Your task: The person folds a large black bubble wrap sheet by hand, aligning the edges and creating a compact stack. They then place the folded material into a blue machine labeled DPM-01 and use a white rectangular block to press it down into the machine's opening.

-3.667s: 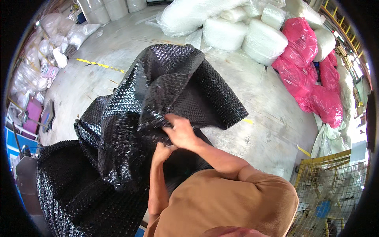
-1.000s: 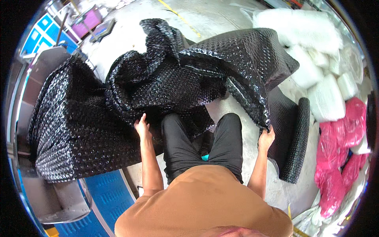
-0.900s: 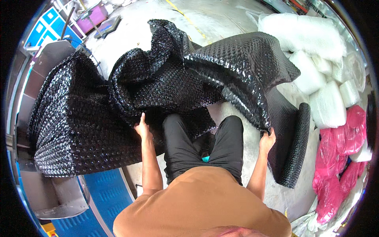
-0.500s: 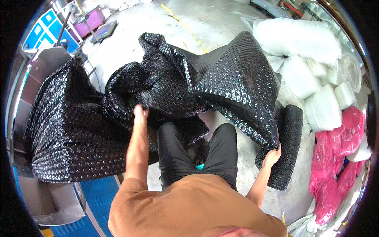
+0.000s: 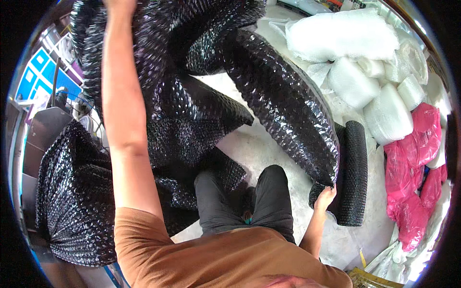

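Note:
A large sheet of black bubble wrap spreads in loose folds before me and off to my left. My left hand is raised far out at the top edge, partly cut off and blurred; the wrap is lifted up around it, bunched in its grip. At the right, my right hand is closed on a gathered corner of the same sheet. Between that corner and the far folds, a long puffed strip of the wrap stretches taut. My legs stand under the near edge of the sheet.
A black bubble wrap roll lies just right of my right hand. Beyond it are piled white bubble wrap rolls and pink plastic bundles. A grey metal machine stands at the left, partly covered by wrap.
My left hand has swung up and away from me, lifting the black bubble wrap with it. The right hand stays near its place, still holding its corner.

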`<state>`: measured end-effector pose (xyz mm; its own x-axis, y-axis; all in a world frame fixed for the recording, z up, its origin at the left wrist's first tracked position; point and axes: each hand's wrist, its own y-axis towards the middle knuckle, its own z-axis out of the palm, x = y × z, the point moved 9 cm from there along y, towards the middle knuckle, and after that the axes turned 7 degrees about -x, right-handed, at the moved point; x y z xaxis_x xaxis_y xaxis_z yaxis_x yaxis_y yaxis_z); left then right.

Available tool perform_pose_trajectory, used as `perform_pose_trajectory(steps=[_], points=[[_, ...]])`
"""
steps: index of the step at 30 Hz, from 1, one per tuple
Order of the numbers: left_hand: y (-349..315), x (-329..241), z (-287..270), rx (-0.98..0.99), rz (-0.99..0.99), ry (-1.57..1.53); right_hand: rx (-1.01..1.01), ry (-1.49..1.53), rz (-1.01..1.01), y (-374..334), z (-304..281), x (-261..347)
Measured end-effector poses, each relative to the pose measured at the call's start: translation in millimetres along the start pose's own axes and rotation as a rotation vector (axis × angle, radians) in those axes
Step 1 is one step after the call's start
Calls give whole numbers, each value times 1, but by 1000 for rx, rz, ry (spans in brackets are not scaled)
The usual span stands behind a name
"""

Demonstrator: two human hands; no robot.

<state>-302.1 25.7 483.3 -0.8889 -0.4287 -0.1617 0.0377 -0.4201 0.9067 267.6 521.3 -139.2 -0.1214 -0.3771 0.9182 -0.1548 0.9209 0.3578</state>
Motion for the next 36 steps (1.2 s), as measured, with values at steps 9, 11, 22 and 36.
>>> perform_pose_trajectory(steps=[9,11,22,36], points=[[-511,-8,-97,1621,-692,41,178,41,89,1,51,64],[-602,-66,-166,1672,-1008,-207,229,-18,80,-4,66,55],[-654,-355,-222,1320,-1597,-755,515,-137,-34,-74,164,201],[-328,-180,-157,43,-1822,-773,307,-477,-277,-83,80,195]])
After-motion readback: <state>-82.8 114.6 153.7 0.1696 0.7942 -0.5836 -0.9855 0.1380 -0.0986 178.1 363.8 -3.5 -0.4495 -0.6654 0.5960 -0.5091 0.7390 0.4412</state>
